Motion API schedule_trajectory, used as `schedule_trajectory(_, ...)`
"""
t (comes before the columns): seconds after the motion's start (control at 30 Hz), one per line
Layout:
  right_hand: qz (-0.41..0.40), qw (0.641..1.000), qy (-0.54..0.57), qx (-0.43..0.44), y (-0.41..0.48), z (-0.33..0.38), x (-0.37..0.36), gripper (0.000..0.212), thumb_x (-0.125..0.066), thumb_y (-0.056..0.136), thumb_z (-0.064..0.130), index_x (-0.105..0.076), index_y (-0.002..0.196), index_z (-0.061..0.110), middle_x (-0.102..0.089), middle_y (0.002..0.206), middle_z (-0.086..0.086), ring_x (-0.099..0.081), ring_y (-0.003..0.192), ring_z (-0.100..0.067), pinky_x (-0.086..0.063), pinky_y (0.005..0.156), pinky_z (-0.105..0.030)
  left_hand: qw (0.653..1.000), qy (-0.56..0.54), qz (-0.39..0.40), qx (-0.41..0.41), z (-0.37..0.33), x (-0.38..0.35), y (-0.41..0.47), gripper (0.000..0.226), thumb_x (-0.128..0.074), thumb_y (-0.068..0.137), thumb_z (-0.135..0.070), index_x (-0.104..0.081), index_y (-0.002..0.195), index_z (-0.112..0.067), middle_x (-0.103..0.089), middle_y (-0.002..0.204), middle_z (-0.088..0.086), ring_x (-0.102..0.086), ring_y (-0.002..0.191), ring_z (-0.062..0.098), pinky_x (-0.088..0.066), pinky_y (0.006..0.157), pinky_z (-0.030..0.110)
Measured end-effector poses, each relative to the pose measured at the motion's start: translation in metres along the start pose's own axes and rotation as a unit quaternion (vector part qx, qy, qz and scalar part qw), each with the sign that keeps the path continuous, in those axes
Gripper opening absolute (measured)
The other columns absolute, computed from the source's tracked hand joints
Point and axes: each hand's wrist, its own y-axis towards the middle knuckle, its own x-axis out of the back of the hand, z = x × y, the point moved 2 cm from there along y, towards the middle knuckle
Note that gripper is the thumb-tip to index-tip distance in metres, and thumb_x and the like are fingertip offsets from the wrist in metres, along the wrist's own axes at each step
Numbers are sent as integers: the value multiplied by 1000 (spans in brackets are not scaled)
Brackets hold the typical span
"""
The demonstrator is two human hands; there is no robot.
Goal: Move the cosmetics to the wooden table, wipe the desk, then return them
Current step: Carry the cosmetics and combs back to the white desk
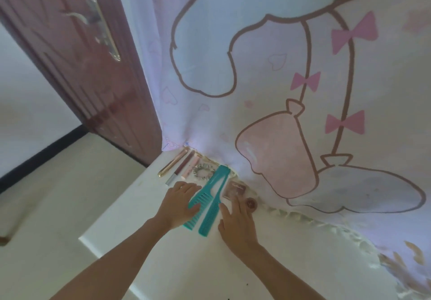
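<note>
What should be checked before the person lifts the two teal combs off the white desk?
1. Left hand on wide-tooth comb: ok, lies flat on it.
2. Right hand free: ok, open beside fine-tooth comb.
3. Combs apart: not ok, handles meet at the far end.
4. Desk ready for wiping: not ok; tubes, hair tie, compact lie on it.
5. Wooden table reachable: cannot tell.
</note>
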Motion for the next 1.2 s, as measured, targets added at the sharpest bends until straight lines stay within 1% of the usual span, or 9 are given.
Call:
schedule_trajectory(0.07,12,999,29,20,4,18,2,51,-86,52,26,-69,98,14,-65,113,-19,-61,108,-34,-54,85,-39,998,-22,-18,61,15,9,-20,50,-50,89,-38,-37,137,-29,-38,143,-12,-25,134,14,-25,110,35)
schedule_trajectory(0.2,40,992,68,101,13,61,-3,45,-49,92,19,-39,135,14,-23,151,-15,-15,142,-31,-18,115,-41,988,-21,-65,140,53,31,-70,52,-48,91,-39,-34,140,-27,-34,145,-12,-21,136,12,-20,111,32)
schedule_trajectory(0.33,15,985,43,167,14,111,-1,41,-54,89,21,-47,128,15,-35,145,-16,-28,137,-31,-31,109,-39,970,-34,-120,210,89,53,-135,51,-52,90,-35,-38,138,-24,-40,142,-9,-25,135,10,-22,107,27)
schedule_trajectory(0.4,-13,974,15,227,10,143,10,44,-80,63,26,-67,104,15,-62,117,-17,-59,111,-29,-52,86,-34,958,-31,-147,244,103,64,-173,50,-52,90,-35,-40,137,-23,-40,142,-8,-27,134,10,-23,106,28)
schedule_trajectory(0.5,-48,951,-7,305,0,196,24,49,-87,42,31,-73,87,19,-70,95,-10,-68,90,-23,-56,68,-28,940,-5,-181,290,122,78,-233,50,-48,92,-36,-37,139,-24,-35,147,-8,-23,137,11,-22,107,30)
schedule_trajectory(0.57,-40,935,4,351,-14,235,31,48,-81,56,32,-70,100,18,-66,106,-13,-64,102,-26,-54,80,-32,923,5,-199,329,133,85,-280,50,-44,94,-39,-35,140,-25,-29,150,-7,-18,139,13,-18,110,32)
schedule_trajectory(0.67,8,903,26,429,-47,297,28,51,-48,89,32,-40,136,15,-34,142,-18,-26,136,-27,-22,110,-41,892,5,-226,392,145,90,-358,50,-38,95,-44,-32,141,-27,-24,152,-6,-12,141,16,-14,113,35)
schedule_trajectory(0.8,21,867,22,498,-107,374,20,52,-36,95,40,-29,141,17,-19,150,-11,-12,140,-22,-9,112,-42,847,13,-264,461,148,86,-472,50,-35,94,-47,-32,141,-28,-25,152,-6,-11,141,16,-13,114,36)
schedule_trajectory(1.2,26,739,4,673,-314,549,13,50,-29,96,45,-31,139,21,-23,150,-4,-13,140,-20,-10,112,-43,680,17,-367,634,107,57,-771,48,-39,94,-47,-39,138,-27,-33,149,-5,-16,140,17,-16,111,33)
